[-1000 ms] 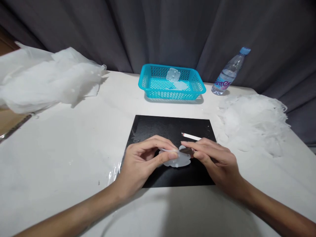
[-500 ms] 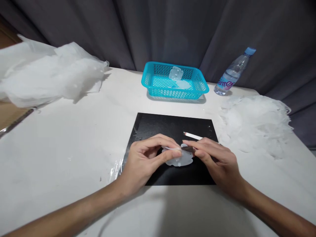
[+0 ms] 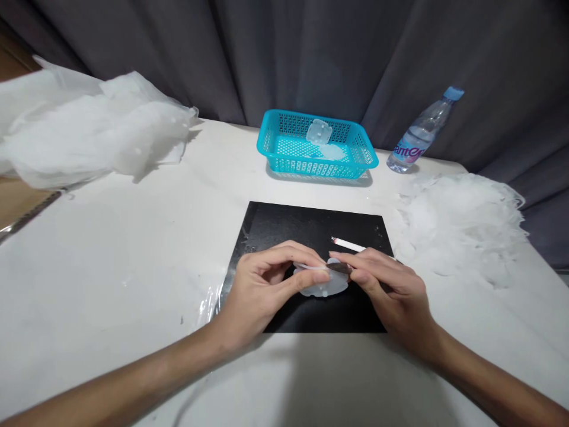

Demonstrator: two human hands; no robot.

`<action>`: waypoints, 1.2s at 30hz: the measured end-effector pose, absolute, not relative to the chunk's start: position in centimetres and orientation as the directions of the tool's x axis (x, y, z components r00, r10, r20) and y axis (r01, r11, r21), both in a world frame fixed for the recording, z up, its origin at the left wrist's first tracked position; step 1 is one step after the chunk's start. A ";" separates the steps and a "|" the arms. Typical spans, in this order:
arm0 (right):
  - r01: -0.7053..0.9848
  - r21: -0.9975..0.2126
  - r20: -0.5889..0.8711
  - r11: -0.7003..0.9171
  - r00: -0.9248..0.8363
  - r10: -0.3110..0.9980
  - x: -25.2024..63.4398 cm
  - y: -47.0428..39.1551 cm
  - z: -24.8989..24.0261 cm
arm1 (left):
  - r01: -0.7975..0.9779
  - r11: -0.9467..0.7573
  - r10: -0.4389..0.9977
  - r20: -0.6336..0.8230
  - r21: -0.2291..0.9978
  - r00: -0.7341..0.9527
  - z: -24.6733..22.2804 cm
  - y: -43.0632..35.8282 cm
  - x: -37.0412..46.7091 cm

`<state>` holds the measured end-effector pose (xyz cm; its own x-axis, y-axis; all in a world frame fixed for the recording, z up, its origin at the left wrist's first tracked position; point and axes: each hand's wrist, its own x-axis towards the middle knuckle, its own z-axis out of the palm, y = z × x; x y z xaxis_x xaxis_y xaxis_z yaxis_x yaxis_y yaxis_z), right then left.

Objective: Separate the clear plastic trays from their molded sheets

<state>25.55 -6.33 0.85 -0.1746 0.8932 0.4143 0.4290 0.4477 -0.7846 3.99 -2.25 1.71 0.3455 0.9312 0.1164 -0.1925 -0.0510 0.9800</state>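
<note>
Over a black mat (image 3: 288, 222), my left hand (image 3: 269, 281) is closed, pinching a translucent white plastic piece with a scalloped edge (image 3: 324, 286) between thumb and fingers. My right hand (image 3: 391, 284) is closed around a small dark blade (image 3: 338, 268), whose tip points left and touches the piece near the left fingertips. The blade's handle is hidden inside the right hand. Just beyond the right fingers, a thin white pen-like stick (image 3: 349, 244) lies on the mat, partly covered by that hand.
A blue mesh basket (image 3: 317, 168) at the back holds a few translucent pieces (image 3: 319, 131). Right of it stands a water bottle (image 3: 413, 142). A heap of translucent pieces (image 3: 462, 225) lies at the right. White plastic bags (image 3: 89, 130) sit at the back left, on the white table (image 3: 111, 267).
The hands hold nearly the same pose. The plastic piece has tilted slightly, and the whole view has shifted a little.
</note>
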 end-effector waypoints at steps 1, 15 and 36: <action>0.430 -0.783 0.416 0.450 -0.175 0.892 25.6 -6.3 0.8 | -0.192 -0.052 0.931 0.117 0.980 0.346 1.7 -2.3 4.0; 0.431 -0.831 0.367 0.353 -0.053 0.929 25.6 -6.1 1.3 | -0.154 -0.028 0.939 0.079 0.988 0.336 1.7 -2.0 4.0; 0.145 -0.989 -0.020 -0.014 -0.037 0.999 24.8 -5.9 0.7 | -0.021 0.077 0.935 -0.065 0.997 0.348 1.5 -2.0 4.2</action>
